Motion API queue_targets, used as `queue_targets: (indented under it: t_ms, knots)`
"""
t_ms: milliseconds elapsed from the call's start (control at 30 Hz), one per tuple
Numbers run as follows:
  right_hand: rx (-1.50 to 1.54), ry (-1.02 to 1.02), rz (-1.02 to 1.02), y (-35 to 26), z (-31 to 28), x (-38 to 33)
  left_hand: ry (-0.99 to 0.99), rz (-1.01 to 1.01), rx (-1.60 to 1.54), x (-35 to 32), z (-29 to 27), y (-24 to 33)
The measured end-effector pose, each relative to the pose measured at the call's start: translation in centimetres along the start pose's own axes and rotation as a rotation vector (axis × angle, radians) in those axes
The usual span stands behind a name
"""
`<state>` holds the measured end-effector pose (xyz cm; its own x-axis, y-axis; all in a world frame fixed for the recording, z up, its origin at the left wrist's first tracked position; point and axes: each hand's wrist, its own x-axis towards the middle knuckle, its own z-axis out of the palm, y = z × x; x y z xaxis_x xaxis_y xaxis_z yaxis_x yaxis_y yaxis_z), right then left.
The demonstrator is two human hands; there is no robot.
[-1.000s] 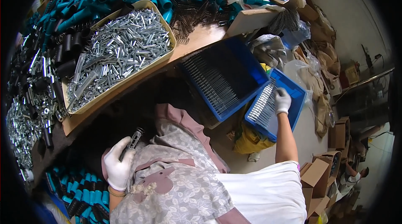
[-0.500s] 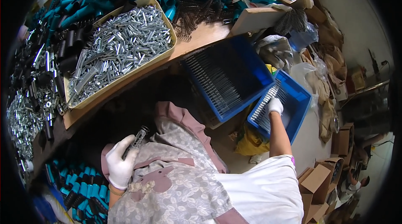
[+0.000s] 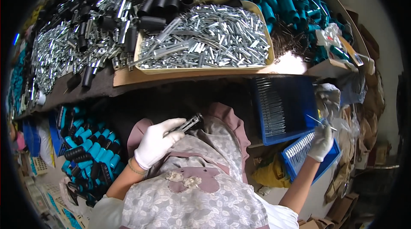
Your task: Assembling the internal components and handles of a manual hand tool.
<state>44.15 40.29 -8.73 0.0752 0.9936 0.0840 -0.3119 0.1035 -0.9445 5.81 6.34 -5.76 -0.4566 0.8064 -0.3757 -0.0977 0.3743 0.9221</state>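
White-gloved, my left hand [image 3: 157, 143] grips a short slotted metal cylinder [image 3: 191, 123] in front of my apron, its free end pointing up and to the right. Over the smaller blue crate [image 3: 332, 152] at the right, my right hand [image 3: 322, 144], gloved too, pinches a thin metal rod [image 3: 317, 120]. Rows of slim metal rods [image 3: 297, 150] lie in that crate beside the hand. Just beyond it stands a larger blue crate [image 3: 291, 137] with similar rods [image 3: 272, 111] lined up along its left side.
A cream tray [image 3: 184, 71] heaped with small metal pins sits at the bench's front edge. Teal tubes [image 3: 291, 10], black sleeves [image 3: 160, 0], dark springs [image 3: 291, 43] and shiny metal parts [image 3: 55, 53] pile around it. Teal-and-black handles [image 3: 96, 152] fill the lower left.
My right hand has lifted out of the smaller crate with a thin rod. My left hand still holds the metal cylinder. The whole view has swung left, shifting the bench and crates rightward.
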Motion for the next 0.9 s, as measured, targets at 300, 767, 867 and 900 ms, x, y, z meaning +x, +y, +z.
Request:
queue_targets:
  t_ms: [300,767,867,900]
  knots:
    - [0.394,-1.021,0.952,4.5,26.0,-19.8,0.361,0.260,0.047,-3.2,-1.9,2.3]
    - [-0.074,-1.259,0.974,2.4,29.2,-20.8,0.589,0.286,0.028,-3.6,-5.2,2.4]
    - [-0.130,-1.206,0.918,1.8,29.3,-20.9,0.571,0.254,-0.041,-3.3,-5.5,2.4]
    - [-0.152,-1.199,0.895,1.6,29.2,-21.0,0.558,0.250,-0.051,-3.2,-5.6,2.4]
